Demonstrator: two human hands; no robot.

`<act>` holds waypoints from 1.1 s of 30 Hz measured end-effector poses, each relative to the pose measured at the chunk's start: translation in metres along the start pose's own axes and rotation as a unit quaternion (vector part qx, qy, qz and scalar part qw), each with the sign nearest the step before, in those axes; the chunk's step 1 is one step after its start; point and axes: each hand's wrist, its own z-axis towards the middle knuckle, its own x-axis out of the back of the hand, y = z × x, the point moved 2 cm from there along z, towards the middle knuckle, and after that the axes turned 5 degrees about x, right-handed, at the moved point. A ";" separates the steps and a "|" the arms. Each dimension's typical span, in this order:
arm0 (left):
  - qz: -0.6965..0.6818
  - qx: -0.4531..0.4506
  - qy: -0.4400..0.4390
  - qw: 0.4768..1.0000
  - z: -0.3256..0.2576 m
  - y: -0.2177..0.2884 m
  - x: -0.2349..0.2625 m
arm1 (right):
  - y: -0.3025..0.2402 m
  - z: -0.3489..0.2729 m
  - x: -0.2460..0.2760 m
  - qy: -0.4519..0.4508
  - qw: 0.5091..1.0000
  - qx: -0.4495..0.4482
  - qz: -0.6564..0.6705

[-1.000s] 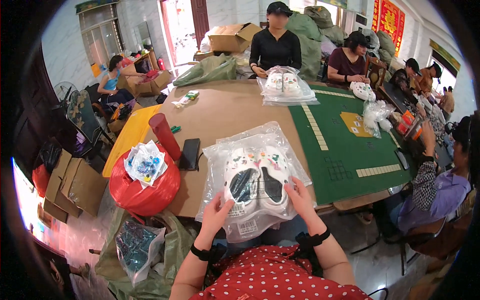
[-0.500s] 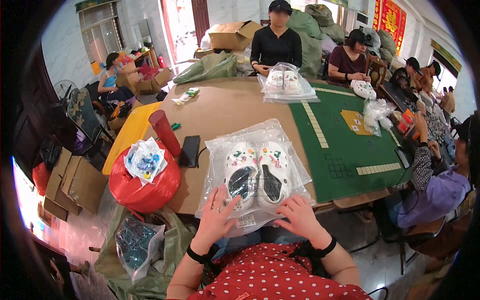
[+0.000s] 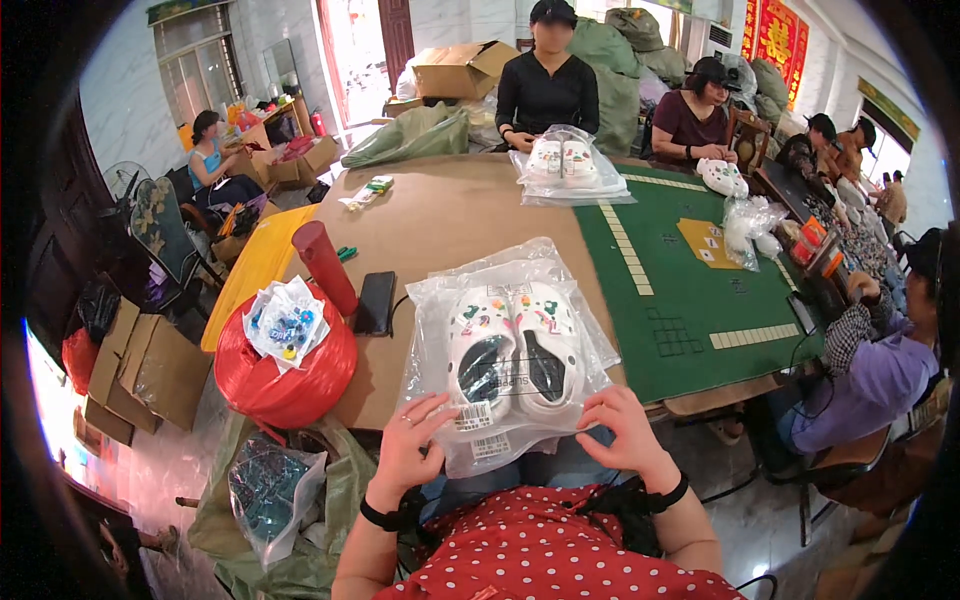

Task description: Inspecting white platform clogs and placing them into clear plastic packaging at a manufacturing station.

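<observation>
Left hand (image 3: 412,435) curves loosely, thumb parted from the fingers, touching the near left edge of a clear plastic bag (image 3: 492,268). Right hand (image 3: 622,432), similarly half-open, meets its near right edge. Between and just beyond both hands, the bag holds white clogs with colourful charms (image 3: 543,328). Left of the left hand sits a round red plastic-twine bundle (image 3: 308,388).
</observation>
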 end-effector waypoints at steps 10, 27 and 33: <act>0.019 0.035 0.069 0.997 0.061 0.013 -0.056 | 0.027 0.066 -0.045 0.146 0.987 -0.060 -0.029; -0.349 0.218 -0.009 0.911 0.037 -0.040 -0.082 | 0.045 0.044 -0.066 0.081 0.959 -0.249 0.112; -0.409 0.146 0.041 0.900 0.033 -0.012 -0.067 | 0.038 0.034 -0.067 0.173 0.889 -0.201 0.373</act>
